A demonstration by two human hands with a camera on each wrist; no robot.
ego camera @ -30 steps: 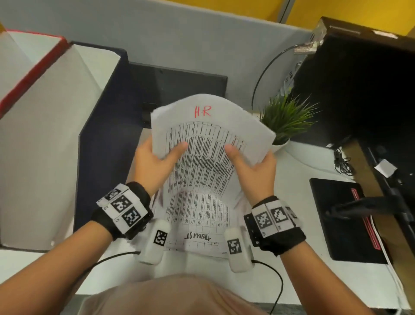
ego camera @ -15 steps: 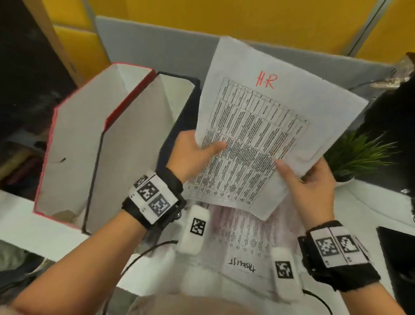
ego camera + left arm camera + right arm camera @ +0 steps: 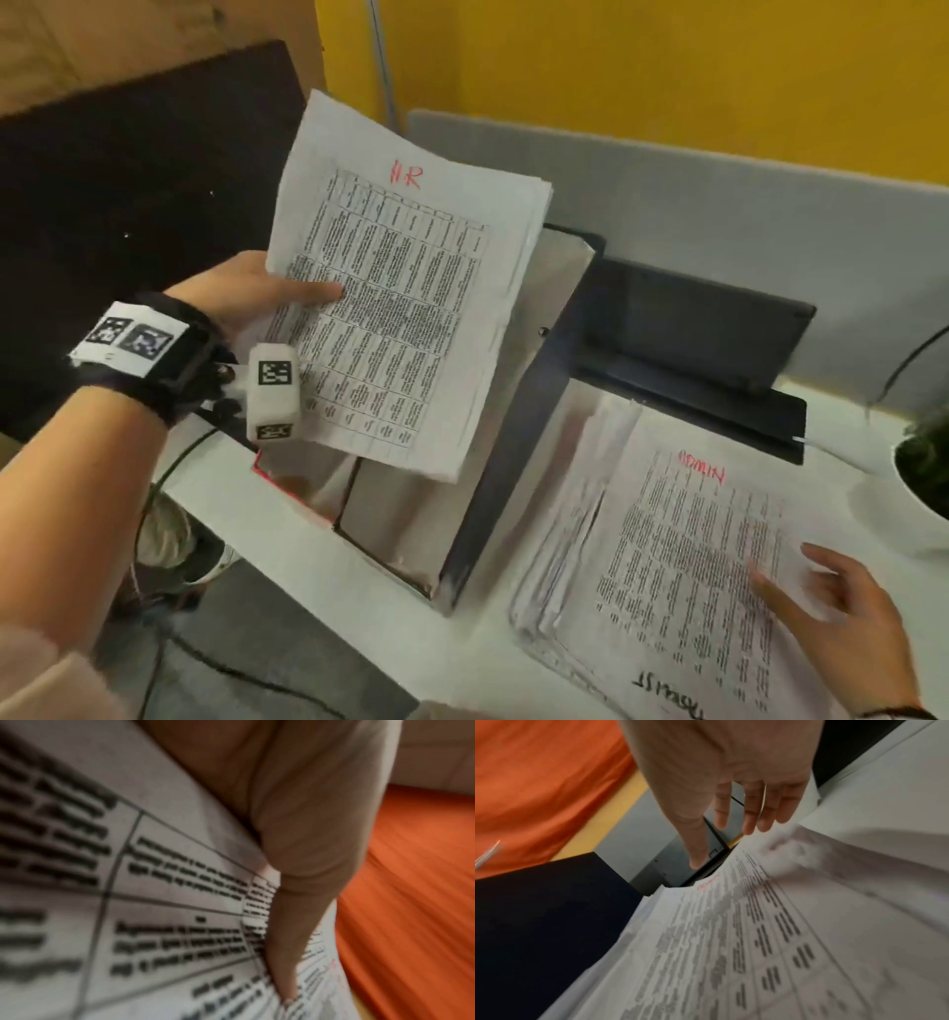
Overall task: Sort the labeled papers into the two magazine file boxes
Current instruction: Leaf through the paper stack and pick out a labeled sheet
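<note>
My left hand (image 3: 267,300) pinches a thin sheaf of papers marked "HR" (image 3: 395,308) by its left edge, thumb on the printed face; up close the thumb (image 3: 303,882) lies across the HR papers (image 3: 154,882). The sheaf hangs tilted over the two magazine file boxes: a red-edged one (image 3: 287,488) and a dark blue one (image 3: 503,488), side by side with open tops. My right hand (image 3: 842,606) hovers with relaxed fingers over the paper stack (image 3: 683,555) topped by a sheet marked "ADMIN". In the right wrist view the right hand (image 3: 731,805) holds nothing above the stack (image 3: 757,943).
A closed dark laptop (image 3: 693,334) lies behind the stack against a grey partition (image 3: 719,205). A potted plant in a white pot (image 3: 919,478) stands at the right edge. The white desk's front edge (image 3: 308,591) runs diagonally below the boxes.
My right hand let go of the HR sheaf and dropped to the stack on the desk. My left hand alone carried the sheaf left, over the file boxes; the view swung left.
</note>
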